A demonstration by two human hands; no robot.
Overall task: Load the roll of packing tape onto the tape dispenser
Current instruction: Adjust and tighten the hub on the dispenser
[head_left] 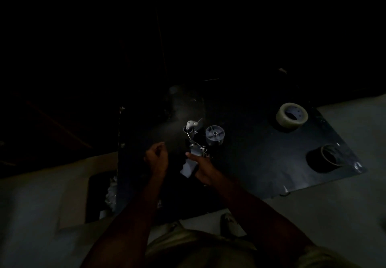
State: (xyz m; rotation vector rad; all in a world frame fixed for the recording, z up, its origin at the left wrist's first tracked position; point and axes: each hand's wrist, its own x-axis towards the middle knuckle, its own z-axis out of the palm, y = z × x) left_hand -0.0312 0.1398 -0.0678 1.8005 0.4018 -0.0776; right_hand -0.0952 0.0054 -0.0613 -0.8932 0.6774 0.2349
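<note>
The scene is very dim. On a dark flat board (261, 163) lying on a pale floor, a grey plastic handheld tape dispenser (200, 142) lies on its side, its round grey spool hub (214, 135) facing up and bare. The right hand (203, 168) grips the dispenser's pale handle, fingers wrapped around it. The left hand (157, 158) hovers just beside the dispenser with its fingers curled and nothing visible in them. The clear roll of packing tape (292, 117) rests on the board well apart from the dispenser, toward the far right, untouched; a darker, brownish roll (325, 158) lies near the board's right edge. Judging by this, the step in hand is steadying the dispenser, with loading not yet begun. The next move likely calls for a reach across to the clear roll, then lining its core over the hub.
</note>
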